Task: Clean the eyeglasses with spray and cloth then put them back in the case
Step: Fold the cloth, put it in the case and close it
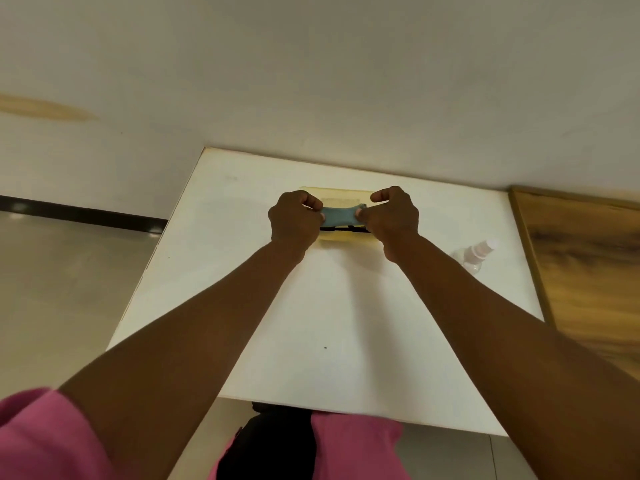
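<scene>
Both arms reach out over the white surface (346,323), and the two hands meet toward its far edge — about twelve o'clock from where the person stands. The left hand (294,220) has its fingers curled tight, pinching one end of a blue cloth (341,216); the right hand (393,216) pinches the other end the same way, so the cloth is stretched between them. Just under the cloth a thin dark line shows, which looks like the frame of the eyeglasses (343,230), though most of it is hidden by cloth and knuckles — I cannot tell whether either hand grips the frame as well. Beneath all this lies a pale yellow case (346,195), flat on the surface. A clear spray bottle (476,254) lies near the right edge, at about two o'clock, well apart from the hands. Pink sleeves (38,438) show at the shoulders.
</scene>
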